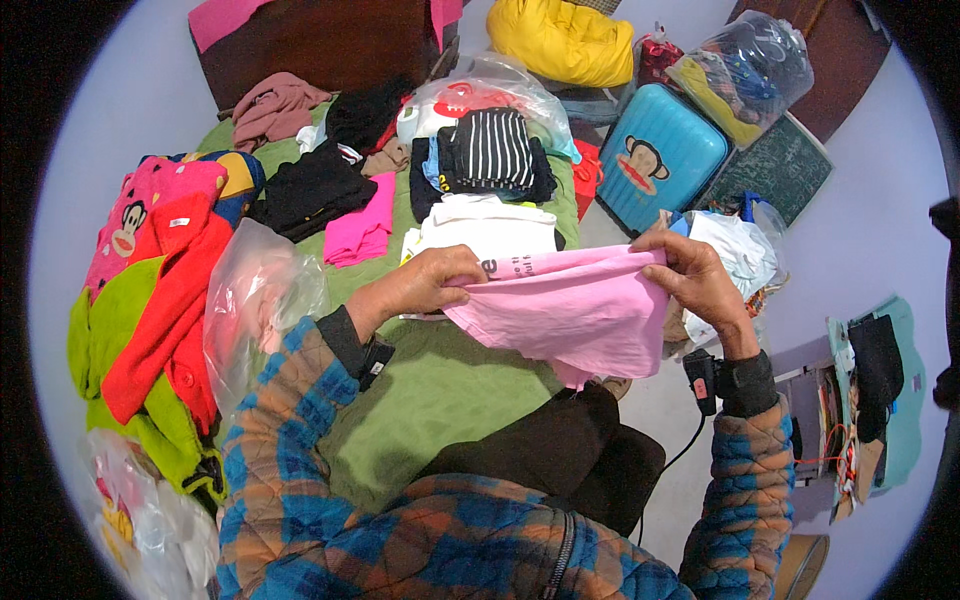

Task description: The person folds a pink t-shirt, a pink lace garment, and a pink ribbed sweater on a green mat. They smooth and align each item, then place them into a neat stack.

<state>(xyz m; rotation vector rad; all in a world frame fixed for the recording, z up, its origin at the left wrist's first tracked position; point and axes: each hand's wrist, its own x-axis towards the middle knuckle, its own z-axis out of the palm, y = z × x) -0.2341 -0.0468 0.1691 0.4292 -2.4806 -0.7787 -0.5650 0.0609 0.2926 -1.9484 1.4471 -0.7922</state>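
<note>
A light pink shirt with dark lettering is stretched between my two hands, its lower part hanging loose above the green bed cover. My left hand pinches its left end, and my right hand grips the upper right corner between thumb and fingers. Just beyond the shirt lies a stack of white clothes. Behind that stack sits a folded black-and-white striped garment on dark clothing. To the left of the stacks are a bright pink folded cloth and black garments.
Red and lime-green clothes heap up at the left, beside a clear plastic bag. A blue suitcase stands at the back right, below a yellow bundle. A cable hangs by my right wrist.
</note>
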